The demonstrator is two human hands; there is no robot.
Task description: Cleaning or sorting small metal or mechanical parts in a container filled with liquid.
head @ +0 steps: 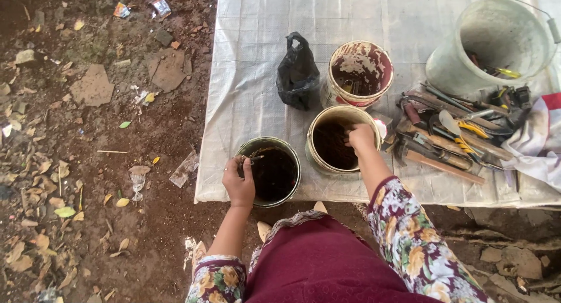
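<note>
My left hand [239, 181] grips the near-left rim of a green tin [287, 157] holding dark contents, with a small metal piece pinched at its fingertips. My right hand [360, 137] reaches into a cream tin [317, 123] with dark insides; its fingers are curled over the far-right rim, and whether they hold anything is hidden. Behind these stands a white and red-stained tin [383, 66] with small metal bits inside. All sit on a white woven sheet [257, 22] spread on the ground.
A tied black plastic bag [298, 72] stands by the stained tin. A pile of hand tools [450, 133] lies at the right, beside a tipped white bucket [456, 63] and a white and red cloth [540, 139]. Bare earth with leaves and litter [87, 133] lies left.
</note>
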